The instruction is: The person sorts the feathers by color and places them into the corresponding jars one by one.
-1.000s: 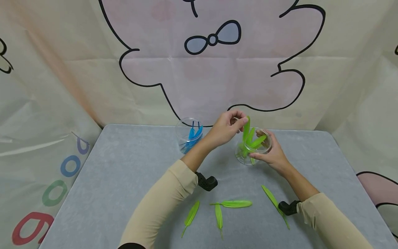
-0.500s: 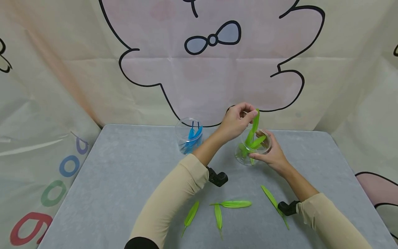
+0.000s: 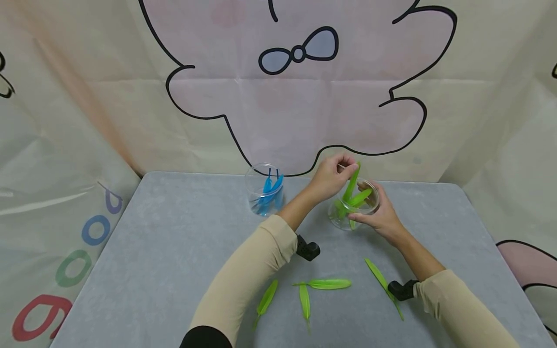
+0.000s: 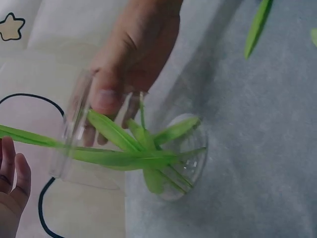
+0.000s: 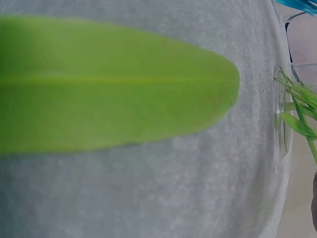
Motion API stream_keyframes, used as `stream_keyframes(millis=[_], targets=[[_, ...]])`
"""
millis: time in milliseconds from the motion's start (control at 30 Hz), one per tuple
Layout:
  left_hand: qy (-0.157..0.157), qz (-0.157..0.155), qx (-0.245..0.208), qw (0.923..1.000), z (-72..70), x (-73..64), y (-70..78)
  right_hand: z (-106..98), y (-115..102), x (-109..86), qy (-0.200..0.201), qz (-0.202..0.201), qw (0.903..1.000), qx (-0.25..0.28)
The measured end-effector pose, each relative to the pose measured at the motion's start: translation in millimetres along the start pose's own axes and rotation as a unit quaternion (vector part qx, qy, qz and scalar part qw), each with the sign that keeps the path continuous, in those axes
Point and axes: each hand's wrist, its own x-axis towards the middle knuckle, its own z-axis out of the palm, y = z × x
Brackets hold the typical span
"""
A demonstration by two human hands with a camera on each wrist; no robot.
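In the head view my left hand (image 3: 329, 179) pinches the upper end of a green feather (image 3: 353, 180) between thumb and fingertips. The feather's lower part stands inside a clear plastic jar (image 3: 336, 220) with several other green feathers (image 3: 360, 198). My right hand (image 3: 383, 218) grips that jar from its right side, and the jar's bottom is at the table. In the left wrist view the held feather (image 4: 29, 137) leans out past the jar's rim beside the left fingers (image 4: 22, 181). Part of the right fingers is hidden behind the jar.
To the left, near the table's (image 3: 196, 232) back edge, another clear jar (image 3: 251, 193) holds blue feathers (image 3: 269, 195). Several loose green feathers lie nearer the front, one crosswise (image 3: 329, 284) and one (image 3: 380, 275) beside the right wrist camera (image 3: 402, 290). A printed curtain (image 3: 235, 96) hangs behind.
My left hand moved right with the pinched feather, rising first and then dropping a little, and the feather now leans right. My right hand and the jar have stayed in place.
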Motion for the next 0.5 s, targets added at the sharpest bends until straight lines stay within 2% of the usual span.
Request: stream_keyframes(millis=[233, 500], targets=[[-0.004, -0.046, 0.027, 0.9986, 5.6, -2.5, -9.5, -0.3, -1.4, -1.0, -0.001, 0.01, 0.9999, 0.002], [-0.021, -0.037, 0.036, 0.9984, 3.5, -4.8, -11.7, 0.2, -2.7, -1.0, -0.001, 0.023, 0.9997, 0.0]])
